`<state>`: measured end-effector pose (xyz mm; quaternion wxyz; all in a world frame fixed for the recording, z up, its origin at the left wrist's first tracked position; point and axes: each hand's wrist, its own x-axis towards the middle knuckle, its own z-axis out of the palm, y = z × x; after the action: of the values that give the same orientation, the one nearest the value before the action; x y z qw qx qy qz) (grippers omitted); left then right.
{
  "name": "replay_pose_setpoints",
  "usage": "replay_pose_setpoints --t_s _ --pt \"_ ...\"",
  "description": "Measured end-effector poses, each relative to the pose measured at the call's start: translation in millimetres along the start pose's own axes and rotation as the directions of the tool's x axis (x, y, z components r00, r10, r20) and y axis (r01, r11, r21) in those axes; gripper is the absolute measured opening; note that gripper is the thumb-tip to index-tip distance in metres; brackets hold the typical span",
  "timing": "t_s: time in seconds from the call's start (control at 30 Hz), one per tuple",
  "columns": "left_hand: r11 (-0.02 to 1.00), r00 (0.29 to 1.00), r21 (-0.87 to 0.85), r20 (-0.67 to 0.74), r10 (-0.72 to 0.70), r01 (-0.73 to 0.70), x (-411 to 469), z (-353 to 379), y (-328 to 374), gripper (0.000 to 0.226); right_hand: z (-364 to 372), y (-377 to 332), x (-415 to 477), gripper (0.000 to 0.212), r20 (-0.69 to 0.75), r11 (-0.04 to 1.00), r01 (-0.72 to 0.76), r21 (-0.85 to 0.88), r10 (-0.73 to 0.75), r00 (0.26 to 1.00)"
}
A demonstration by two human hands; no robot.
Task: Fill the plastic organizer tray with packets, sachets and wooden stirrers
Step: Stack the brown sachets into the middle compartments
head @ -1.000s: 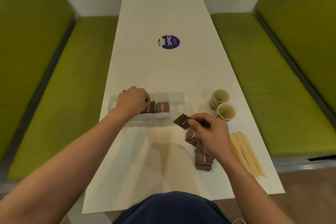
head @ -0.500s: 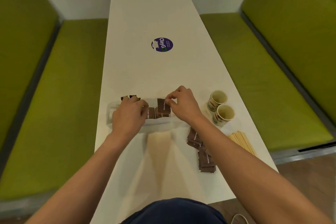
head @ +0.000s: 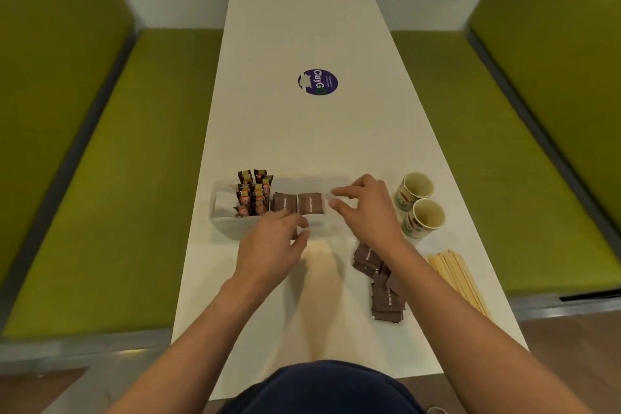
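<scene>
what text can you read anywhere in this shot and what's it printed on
"ClayGo": on the round purple sticker on the white table; its smaller print is too small to read.
"Brown Sugar": on the brown packets in the tray and on the loose brown packets.
Dark sachets: labels too small to read.
Paper cups: pattern only, nothing readable.

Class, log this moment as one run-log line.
tray: sachets, brown packets in | left hand: empty, at tray | right hand: empty, open | stirrers: on table
</scene>
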<state>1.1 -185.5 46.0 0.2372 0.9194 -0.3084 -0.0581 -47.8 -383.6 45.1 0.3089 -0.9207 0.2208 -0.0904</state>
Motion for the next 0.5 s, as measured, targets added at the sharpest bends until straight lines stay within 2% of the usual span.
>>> replay_pose_setpoints --t_s 0.17,0.3,0.43,0.5 --pt "0.999 0.992 -0.034 0.129 0.000 0.005 -13.3 23.5 26.4 0.022 -23.6 42.8 -50.9 0.028 -0.045 0.983 -0.164 0.087 0.168 0.985" --pt "0.999 0.978 -0.054 0.207 0.012 0.000 -14.6 47.8 50.9 0.025 -31.8 74.1 -74.6 0.031 -0.003 0.971 -0.233 -0.059 0.233 0.972" --pt "0.998 0.965 -0.051 0.259 0.035 -0.023 -9.0 71.5 72.7 0.025 -40.7 90.0 -91.2 0.044 0.056 0.955 -0.253 -0.153 0.264 0.963" --pt "0.996 0.957 -0.041 0.275 0.090 -0.081 -3.3 79.8 80.9 0.032 -47.6 93.7 -99.3 0.054 0.098 0.952 -0.247 -0.179 0.267 0.959"
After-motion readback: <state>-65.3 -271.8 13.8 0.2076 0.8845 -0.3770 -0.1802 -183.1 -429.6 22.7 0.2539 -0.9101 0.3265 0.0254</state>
